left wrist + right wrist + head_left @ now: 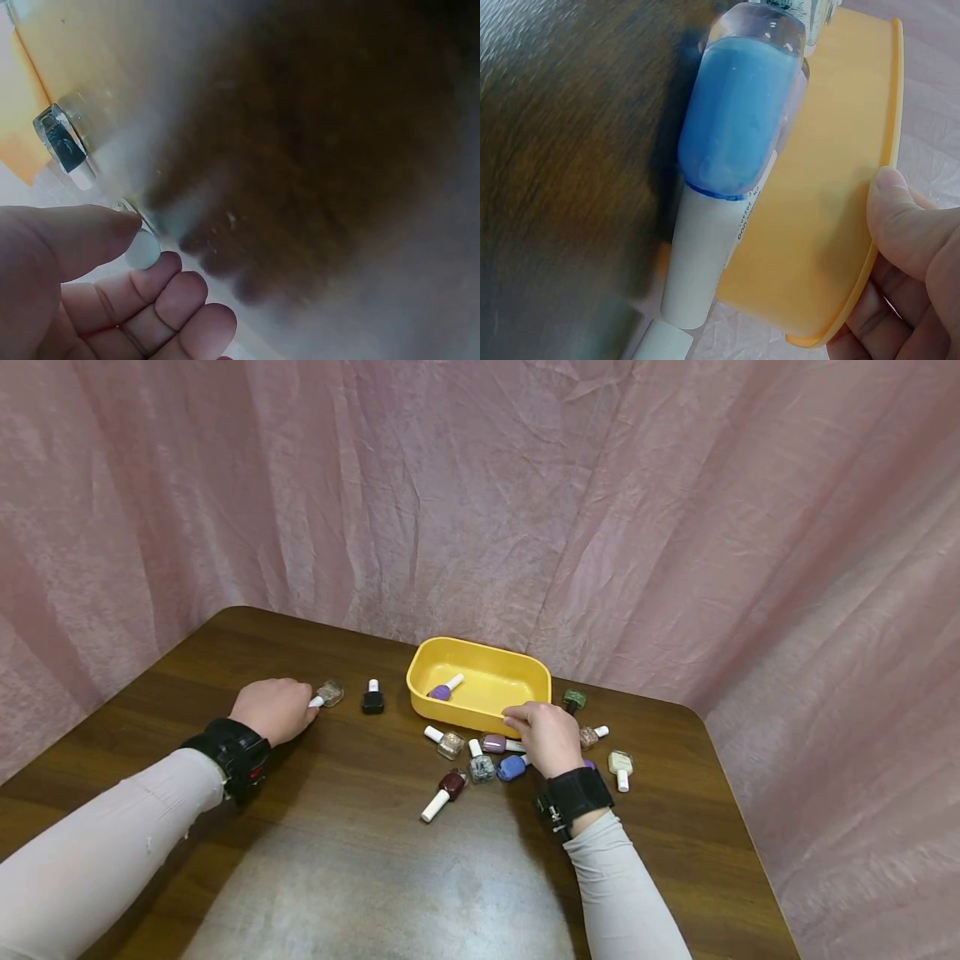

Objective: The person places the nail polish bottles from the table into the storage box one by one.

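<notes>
Yellow tray (pixel 495 689) set near far edge of table (pixel 360 860), rim (pixel 898 90) pinched by right hand (pixel 551 739); glittery bottle (pixel 331 693), toward far left corner, gripped at white cap (pixel 317 702) by left hand (pixel 273 708). Rim best held steady, cap best pinched firmly, nearby black bottle (pixel 372 701) left unbumped.

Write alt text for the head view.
A person's left hand pinches the white cap of a clear bottle; the right hand grips a yellow tray holding one purple nail polish bottle. Other bottles are scattered on a brown table.
</notes>
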Action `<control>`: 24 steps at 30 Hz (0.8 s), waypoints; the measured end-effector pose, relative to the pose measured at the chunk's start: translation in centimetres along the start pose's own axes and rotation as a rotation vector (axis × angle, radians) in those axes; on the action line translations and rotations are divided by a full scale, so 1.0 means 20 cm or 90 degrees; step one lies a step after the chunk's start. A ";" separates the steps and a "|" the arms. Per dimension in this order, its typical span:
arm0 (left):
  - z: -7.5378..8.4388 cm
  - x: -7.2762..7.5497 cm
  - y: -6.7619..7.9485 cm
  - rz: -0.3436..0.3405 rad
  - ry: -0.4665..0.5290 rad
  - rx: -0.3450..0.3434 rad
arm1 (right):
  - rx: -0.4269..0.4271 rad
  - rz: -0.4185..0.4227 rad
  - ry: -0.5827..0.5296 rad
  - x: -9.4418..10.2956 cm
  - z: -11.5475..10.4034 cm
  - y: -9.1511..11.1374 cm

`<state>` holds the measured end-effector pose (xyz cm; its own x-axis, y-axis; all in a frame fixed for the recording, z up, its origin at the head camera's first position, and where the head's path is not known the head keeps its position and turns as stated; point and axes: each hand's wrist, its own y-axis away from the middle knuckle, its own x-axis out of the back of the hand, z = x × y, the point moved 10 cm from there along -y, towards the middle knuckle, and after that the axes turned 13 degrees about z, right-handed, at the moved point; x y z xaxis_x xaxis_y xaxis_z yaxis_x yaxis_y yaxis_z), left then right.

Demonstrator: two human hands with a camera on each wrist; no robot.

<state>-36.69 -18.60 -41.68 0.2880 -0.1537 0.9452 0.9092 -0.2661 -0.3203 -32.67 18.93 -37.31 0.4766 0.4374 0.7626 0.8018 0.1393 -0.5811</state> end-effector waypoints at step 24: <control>0.03 0.05 0.01 0.023 -0.002 -0.030 | 0.003 0.000 -0.002 0.00 0.00 0.00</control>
<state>-36.03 -18.35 -40.68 0.3219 -0.1614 0.9329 0.8828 -0.3048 -0.3573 -32.67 18.93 -37.32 0.4747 0.4408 0.7618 0.8007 0.1432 -0.5817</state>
